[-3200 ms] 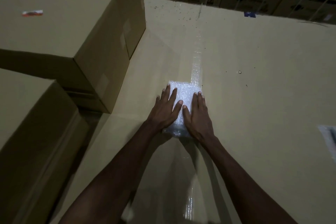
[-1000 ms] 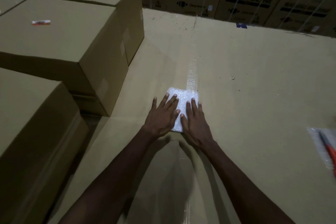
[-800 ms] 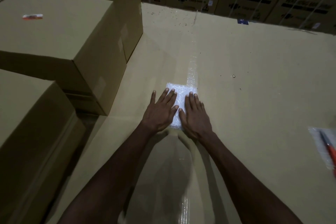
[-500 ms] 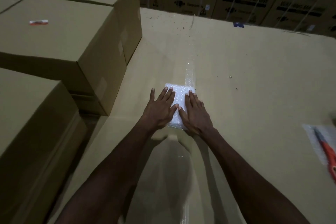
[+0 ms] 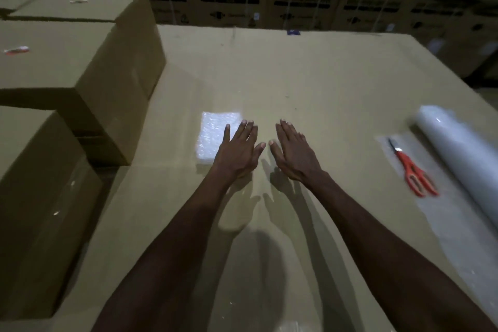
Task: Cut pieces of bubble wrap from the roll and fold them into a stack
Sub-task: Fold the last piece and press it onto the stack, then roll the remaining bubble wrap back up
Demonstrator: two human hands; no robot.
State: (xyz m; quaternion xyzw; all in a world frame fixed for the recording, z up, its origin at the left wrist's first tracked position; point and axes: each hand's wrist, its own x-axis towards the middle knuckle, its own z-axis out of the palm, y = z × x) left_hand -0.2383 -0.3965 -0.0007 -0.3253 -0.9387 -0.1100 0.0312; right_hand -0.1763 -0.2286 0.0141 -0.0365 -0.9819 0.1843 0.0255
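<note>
Folded bubble wrap stack (image 5: 215, 137) lies on the cardboard surface (image 5: 323, 83). Left hand (image 5: 237, 151), fingers straight, overlaps its right edge (contact unclear). Right hand (image 5: 293, 153) flat, holding nothing. Orange scissors (image 5: 412, 170) and roll (image 5: 463, 156) lie far right.

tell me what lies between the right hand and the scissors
Nothing: in the head view, only bare cardboard surface lies between the right hand and the orange scissors.

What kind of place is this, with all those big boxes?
Probably a warehouse or stockroom. Large cardboard boxes are stacked on the left, more printed cartons line the back, and a bubble wrap roll lies by orange scissors, so packing goes on here.
</note>
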